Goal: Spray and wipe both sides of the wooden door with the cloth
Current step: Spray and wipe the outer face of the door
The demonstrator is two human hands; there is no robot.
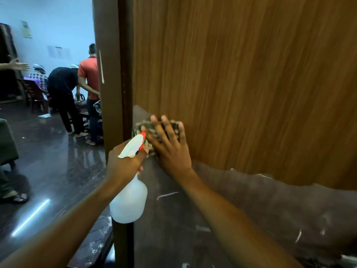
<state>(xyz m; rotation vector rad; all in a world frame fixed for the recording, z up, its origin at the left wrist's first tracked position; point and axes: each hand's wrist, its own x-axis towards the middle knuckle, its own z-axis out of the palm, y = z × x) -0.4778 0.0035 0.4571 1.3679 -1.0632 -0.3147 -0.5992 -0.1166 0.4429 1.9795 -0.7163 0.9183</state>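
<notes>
Pressing cloth (174, 126) flat, right fingers (167, 130) spread; left hand (123, 161) grips bottle (129, 202).

Glossy dark floor (48, 151), pale-blue wall (48, 20)

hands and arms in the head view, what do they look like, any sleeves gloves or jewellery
Both the left hand and the right hand are bare, with no gloves. The left forearm and right forearm are bare as far as the frame shows: no sleeve, watch or bracelet. No ring shows on the right hand's fingers; the left hand's fingers are mostly hidden.
</notes>
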